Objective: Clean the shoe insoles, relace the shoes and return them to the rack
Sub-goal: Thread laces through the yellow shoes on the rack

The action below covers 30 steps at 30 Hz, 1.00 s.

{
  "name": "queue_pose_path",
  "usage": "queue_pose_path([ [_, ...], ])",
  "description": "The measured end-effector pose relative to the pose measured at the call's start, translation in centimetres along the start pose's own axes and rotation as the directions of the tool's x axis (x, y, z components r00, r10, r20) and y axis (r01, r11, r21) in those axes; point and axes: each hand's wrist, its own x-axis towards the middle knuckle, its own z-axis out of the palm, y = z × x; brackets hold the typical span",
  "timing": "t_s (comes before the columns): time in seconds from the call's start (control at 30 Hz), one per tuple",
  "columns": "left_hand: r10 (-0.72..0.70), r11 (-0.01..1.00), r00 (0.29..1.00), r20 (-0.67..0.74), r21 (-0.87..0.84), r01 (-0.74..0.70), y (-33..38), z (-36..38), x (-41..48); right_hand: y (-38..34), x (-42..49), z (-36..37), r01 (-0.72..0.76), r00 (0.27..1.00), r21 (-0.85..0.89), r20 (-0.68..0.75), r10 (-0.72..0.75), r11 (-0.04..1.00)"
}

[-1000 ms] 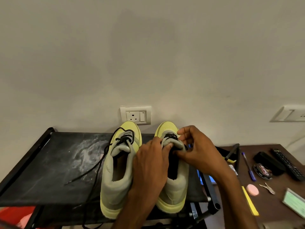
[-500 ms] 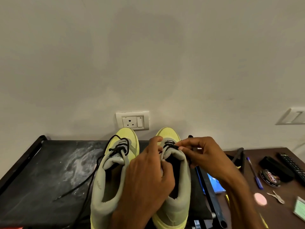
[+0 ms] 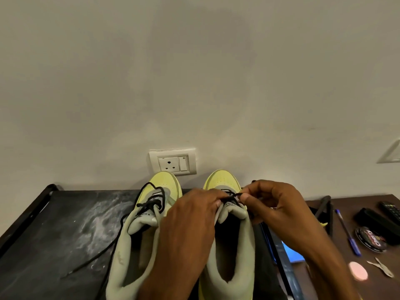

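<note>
Two yellow-green and grey shoes stand side by side, toes to the wall, on the black top shelf of the rack (image 3: 65,230). The left shoe (image 3: 138,239) has a loose black lace (image 3: 101,254) trailing over the shelf. Over the right shoe (image 3: 233,245), my left hand (image 3: 188,232) grips the tongue and lace near the top eyelets. My right hand (image 3: 275,208) pinches the black lace of the right shoe (image 3: 230,197) between thumb and fingers.
A wall socket (image 3: 173,162) sits just behind the toes. Right of the rack, a brown table (image 3: 355,200) holds a blue pen (image 3: 346,230), a round polish tin (image 3: 371,240), a black remote (image 3: 389,210), a pink disc (image 3: 358,270) and a small metal clipper (image 3: 382,267).
The view has tilted up, so the shoes sit lower in the frame. My right hand has drawn the lace up and right at the right shoe's tongue; my left hand stays on that shoe.
</note>
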Motion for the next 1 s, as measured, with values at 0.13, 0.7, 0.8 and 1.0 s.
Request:
queue_pose_path([
  [0.13, 0.055, 0.998, 0.997, -0.05, 0.03, -0.054, 0.3, 0.3, 0.3, -0.5, -0.6, -1.3, -0.002, 0.993, 0.076, 0.121, -0.007, 0.997],
  [0.7, 0.048, 0.992, 0.99, -0.133, 0.124, -0.031, -1.0, 1.9, 1.1, 1.5, 1.2, 0.9, -0.045, 0.998, -0.107, 0.042, 0.05, 0.993],
  [0.8, 0.023, 0.991, 0.993, -0.117, 0.131, -0.007, -1.3, 2.0, 1.4, 2.3, 1.1, 1.5, 0.017, 0.999, -0.194, 0.04, -0.009, 0.981],
  [1.0, 0.032, 0.999, 0.946, -0.323, -0.01, -0.037, -1.3, 2.6, 0.6, 2.5, 0.9, 2.0, 0.032, 0.999, -0.227, 0.016, -0.029, 0.973],
])
